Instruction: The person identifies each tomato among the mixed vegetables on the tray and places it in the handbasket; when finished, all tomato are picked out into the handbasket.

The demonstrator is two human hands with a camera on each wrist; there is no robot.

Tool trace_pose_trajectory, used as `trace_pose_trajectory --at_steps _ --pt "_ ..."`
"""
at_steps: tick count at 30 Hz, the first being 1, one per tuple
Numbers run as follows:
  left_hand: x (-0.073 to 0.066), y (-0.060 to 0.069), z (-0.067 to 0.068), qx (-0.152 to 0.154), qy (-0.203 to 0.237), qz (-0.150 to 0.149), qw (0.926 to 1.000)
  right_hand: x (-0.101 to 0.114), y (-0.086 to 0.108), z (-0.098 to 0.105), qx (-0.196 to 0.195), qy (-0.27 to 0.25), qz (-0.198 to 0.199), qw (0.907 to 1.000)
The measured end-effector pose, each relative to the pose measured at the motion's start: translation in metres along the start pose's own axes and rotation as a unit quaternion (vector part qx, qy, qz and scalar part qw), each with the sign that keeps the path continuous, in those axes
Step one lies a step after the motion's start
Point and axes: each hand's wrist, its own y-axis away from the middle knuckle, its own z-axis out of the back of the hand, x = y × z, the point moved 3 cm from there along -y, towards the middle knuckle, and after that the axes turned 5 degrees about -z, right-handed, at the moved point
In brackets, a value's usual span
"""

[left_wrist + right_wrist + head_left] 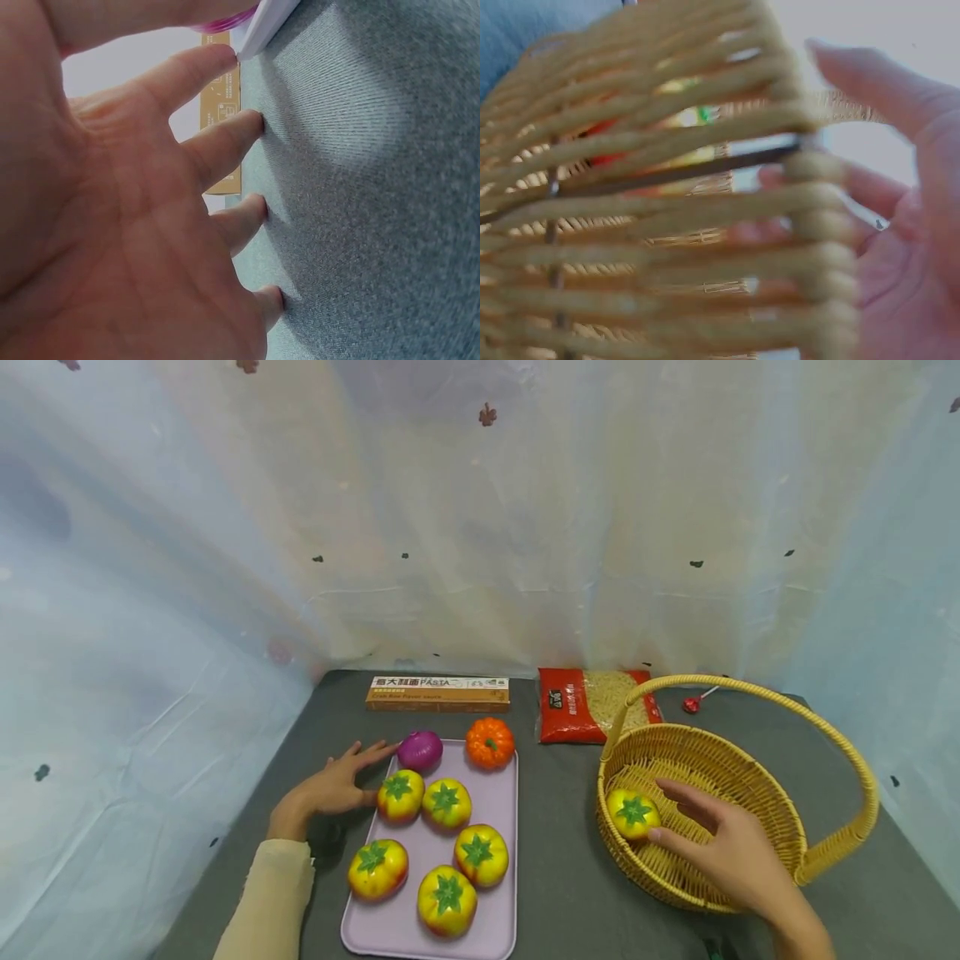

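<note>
My left hand [335, 785] rests with spread fingers on the table at the left edge of a lilac tray [405, 935]. Its forefinger reaches the tray's rim by a purple onion [420, 751], and its thumb lies close to a yellow persimmon [400, 796]; contact is unclear. In the left wrist view, the fingertips [255, 124] touch the grey cloth. My right hand [723, 843] is over a wicker basket [757, 777], fingers extended and thumb apart. Beside the thumb, another persimmon [633, 814] sits inside the basket. The right wrist view shows mostly blurred basket weave [667, 247].
Several more persimmons [447, 900] and an orange pumpkin [490, 743] lie on the tray. Behind it stands a pasta box [438, 694]. A red pasta bag [592, 706] and a red lollipop [692, 704] lie behind the basket, whose tall handle [847, 752] arches up on the right.
</note>
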Motion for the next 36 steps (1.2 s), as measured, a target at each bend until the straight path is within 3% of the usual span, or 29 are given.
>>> trace_pose_trajectory --at_steps 3,7,10,13,18,21,27,36 --pt "0.001 -0.001 -0.001 0.001 0.001 0.005 1.0 0.007 0.012 0.003 -0.005 -0.08 0.048 0.9956" --pt "0.002 -0.001 -0.001 0.002 -0.001 0.009 1.0 0.019 0.022 -0.008 0.031 -0.185 0.124 0.9744" --pt "0.003 -0.001 0.0 0.001 -0.003 0.009 1.0 0.032 0.024 -0.022 0.058 -0.203 0.151 0.9656" --pt "0.003 0.0 0.0 -0.001 -0.003 0.005 1.0 0.047 0.022 -0.039 0.084 -0.212 0.153 0.9616" --pt "0.002 0.001 -0.001 -0.004 -0.001 -0.004 1.0 0.062 0.013 -0.073 0.13 -0.217 0.161 0.9539" --pt "0.002 0.001 -0.001 -0.004 -0.001 -0.004 1.0 0.066 0.007 -0.095 0.149 -0.196 0.15 0.9576" --pt "0.0 0.0 0.0 0.0 -0.005 -0.002 1.0 0.075 -0.007 -0.127 0.15 -0.094 0.156 0.9718" --pt "0.0 0.001 0.001 -0.003 0.003 0.001 1.0 0.094 -0.02 -0.155 0.159 -0.064 0.184 0.968"
